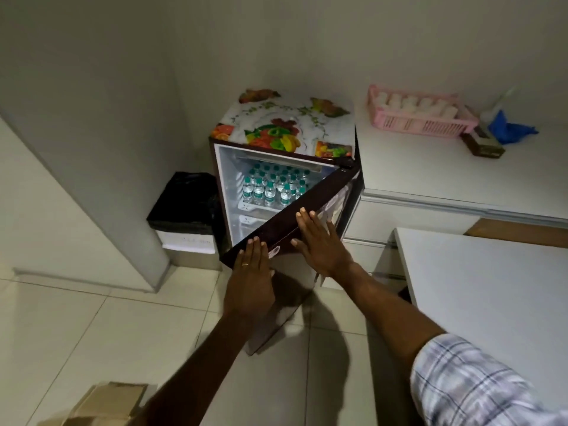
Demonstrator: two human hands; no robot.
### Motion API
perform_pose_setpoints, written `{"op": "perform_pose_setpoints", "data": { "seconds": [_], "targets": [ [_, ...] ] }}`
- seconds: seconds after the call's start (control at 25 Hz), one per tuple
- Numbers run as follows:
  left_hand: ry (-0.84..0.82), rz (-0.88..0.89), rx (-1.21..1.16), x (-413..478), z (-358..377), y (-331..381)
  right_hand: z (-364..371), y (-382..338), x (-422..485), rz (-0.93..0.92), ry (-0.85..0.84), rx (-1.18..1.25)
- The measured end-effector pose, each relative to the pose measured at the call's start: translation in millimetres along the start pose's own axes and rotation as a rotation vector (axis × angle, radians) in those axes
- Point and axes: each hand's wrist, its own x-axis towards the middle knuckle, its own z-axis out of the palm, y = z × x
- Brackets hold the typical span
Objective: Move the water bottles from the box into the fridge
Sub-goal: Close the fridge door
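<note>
Beyond the fingers (307, 224), water bottles (270, 189) inside fridge (226, 186)

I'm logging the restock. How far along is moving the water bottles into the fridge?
Done: many water bottles stand packed on the upper shelf of the fridge. In hand: the left hand and right hand press flat on the half-open door, holding no bottle. Left: the door is not yet shut, and the cardboard box at the bottom edge hides its inside, so I cannot tell whether bottles remain.
</note>
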Motion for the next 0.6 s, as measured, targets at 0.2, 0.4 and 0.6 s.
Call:
{"op": "perform_pose_setpoints", "data": {
  "seconds": [0.2, 0.4, 0.6],
  "targets": [
    [-0.035, -0.014, 0.037, 60, 1, -76, 4, -35, 61, 0.051, -0.042, -0.062],
    [-0.051, 0.04, 0.02, 136, 2, -148, 5, -50, 127, 0.046, -0.075, -0.116],
    [-0.06, 0.116, -0.032, 208, 9, -203, 12, -43, 182, -0.014, -0.006, -0.075]
  ]
}}
